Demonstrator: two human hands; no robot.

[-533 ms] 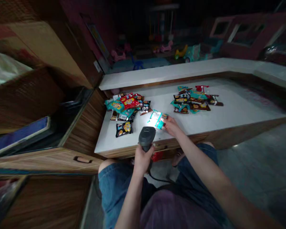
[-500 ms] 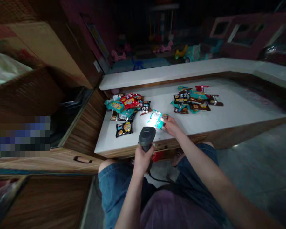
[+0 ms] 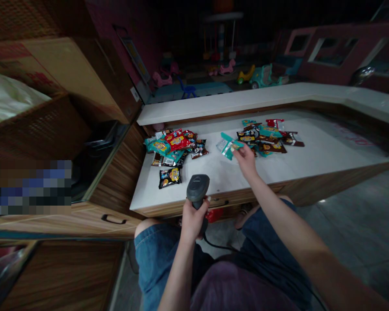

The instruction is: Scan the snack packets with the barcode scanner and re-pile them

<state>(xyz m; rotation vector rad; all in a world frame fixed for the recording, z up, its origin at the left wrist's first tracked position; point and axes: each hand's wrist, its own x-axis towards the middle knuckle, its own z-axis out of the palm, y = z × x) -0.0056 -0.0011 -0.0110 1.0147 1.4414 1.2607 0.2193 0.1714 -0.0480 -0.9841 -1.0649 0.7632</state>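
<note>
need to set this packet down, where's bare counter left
Bare white counter shows under the teal packet, between the left pile of snack packets and the right pile, and past that pile rightward. Both piles are crowded.

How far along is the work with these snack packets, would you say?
The right pile looks done, perhaps. In hand: a teal packet in the right hand, a barcode scanner in the left hand. Left: the left pile and a black packet beside it.
</note>
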